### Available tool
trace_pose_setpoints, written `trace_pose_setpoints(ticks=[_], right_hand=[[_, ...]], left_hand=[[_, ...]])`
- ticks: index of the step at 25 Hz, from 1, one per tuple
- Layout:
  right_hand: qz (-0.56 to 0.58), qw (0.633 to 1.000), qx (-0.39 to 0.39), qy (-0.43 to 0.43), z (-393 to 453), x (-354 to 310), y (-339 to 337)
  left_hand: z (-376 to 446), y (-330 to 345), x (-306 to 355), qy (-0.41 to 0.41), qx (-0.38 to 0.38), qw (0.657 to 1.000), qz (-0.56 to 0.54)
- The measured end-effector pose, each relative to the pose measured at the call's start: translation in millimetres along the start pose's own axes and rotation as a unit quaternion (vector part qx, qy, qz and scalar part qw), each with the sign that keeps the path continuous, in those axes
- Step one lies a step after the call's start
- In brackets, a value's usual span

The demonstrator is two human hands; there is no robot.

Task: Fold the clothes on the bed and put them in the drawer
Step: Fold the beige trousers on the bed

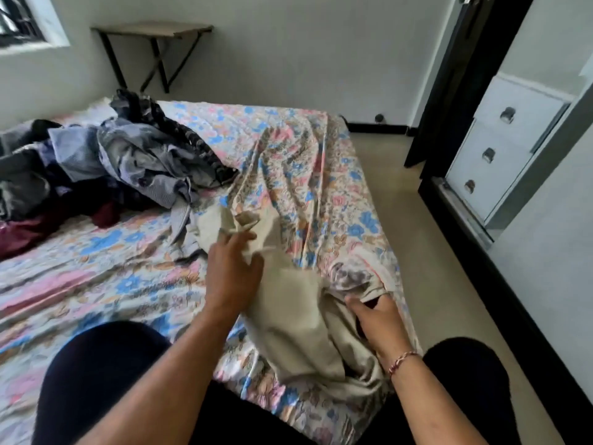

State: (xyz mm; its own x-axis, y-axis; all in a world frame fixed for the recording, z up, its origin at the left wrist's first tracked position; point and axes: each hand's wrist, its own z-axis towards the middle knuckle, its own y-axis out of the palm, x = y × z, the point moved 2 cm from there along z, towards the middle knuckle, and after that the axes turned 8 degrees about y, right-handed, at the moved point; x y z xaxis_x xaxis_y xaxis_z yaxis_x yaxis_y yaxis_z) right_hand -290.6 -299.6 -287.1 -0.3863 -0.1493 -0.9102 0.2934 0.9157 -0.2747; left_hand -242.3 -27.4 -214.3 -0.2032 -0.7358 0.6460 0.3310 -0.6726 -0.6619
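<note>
Your beige garment [288,316] lies crumpled along the near right part of the bed [96,284], running from the near edge up toward the middle, and both of your hands are on it. Your left hand [232,271] lies on its upper left side, palm down, fingers spread and mostly straight, pressing the cloth flat; the arm reaches in from the lower left. Your right hand [373,319] sits at the garment's right edge, close to the bed's side, with thumb and fingers curled into a fold of the beige cloth, gripping it. A bracelet [402,361] circles that wrist.

The pile of unfolded clothes [112,168] sits at the far left of the bed, well apart from both hands; it holds grey, blue, dark and maroon pieces, too tangled to count. One beige garment is under your hands.

On the right, a white cabinet [500,149] shows three drawers, each with one handle. A small folding bench [154,30] stands against the far wall.
</note>
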Motion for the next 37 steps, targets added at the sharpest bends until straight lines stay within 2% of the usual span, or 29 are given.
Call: trace_pose_setpoints(ticks=[1,3,4,5,6,7,8,10,12,14,17,20,24,27,29,32,37], right_hand=[[0.0,0.999,0.036,-0.015,-2,5,1],[-0.025,0.981,0.16,-0.103,-13,3,-3],[-0.059,0.954,0.237,-0.174,-22,-5,-6],[-0.104,0.909,0.295,-0.276,-33,-19,-9],[-0.144,0.859,0.304,-0.387,-43,-33,-8],[-0.178,0.822,0.26,-0.475,-48,-45,-3],[-0.217,0.808,0.183,-0.516,-46,-48,5],[-0.315,0.816,0.047,-0.482,-31,-40,23],[-0.368,0.843,-0.006,-0.392,-16,-23,35],[-0.351,0.872,-0.014,-0.34,-12,-15,39],[-0.242,0.931,-0.008,-0.274,-4,-10,35],[-0.206,0.95,-0.021,-0.232,-6,-7,33],[-0.234,0.942,-0.031,-0.239,-9,-9,34],[-0.301,0.894,-0.029,-0.332,-19,-16,39],[-0.324,0.864,0.012,-0.385,-25,-32,33],[-0.302,0.858,0.091,-0.406,-18,-63,4],[-0.318,0.848,0.092,-0.414,-33,-68,1]], left_hand=[[-7,2,11,0.052,0.031,0.998,-0.031],[-31,11,39,0.135,-0.013,0.987,-0.091],[-44,20,49,0.154,-0.06,0.983,-0.078],[-58,29,55,0.161,-0.11,0.98,-0.033],[-68,38,57,0.158,-0.152,0.975,0.032],[-72,46,53,0.141,-0.177,0.969,0.094],[-71,51,47,0.115,-0.19,0.966,0.131],[-67,54,36,0.089,-0.183,0.971,0.125],[-66,57,31,0.086,-0.187,0.971,0.117],[-69,61,30,0.09,-0.188,0.971,0.118],[-67,66,28,0.089,-0.189,0.972,0.107],[-68,70,27,0.089,-0.21,0.967,0.115],[-69,80,33,0.077,-0.218,0.961,0.152],[-65,82,35,0.119,-0.2,0.952,0.197],[-64,72,38,0.152,-0.193,0.949,0.197],[-75,43,50,0.206,-0.2,0.946,0.148],[-112,17,54,0.244,-0.255,0.928,0.117]])
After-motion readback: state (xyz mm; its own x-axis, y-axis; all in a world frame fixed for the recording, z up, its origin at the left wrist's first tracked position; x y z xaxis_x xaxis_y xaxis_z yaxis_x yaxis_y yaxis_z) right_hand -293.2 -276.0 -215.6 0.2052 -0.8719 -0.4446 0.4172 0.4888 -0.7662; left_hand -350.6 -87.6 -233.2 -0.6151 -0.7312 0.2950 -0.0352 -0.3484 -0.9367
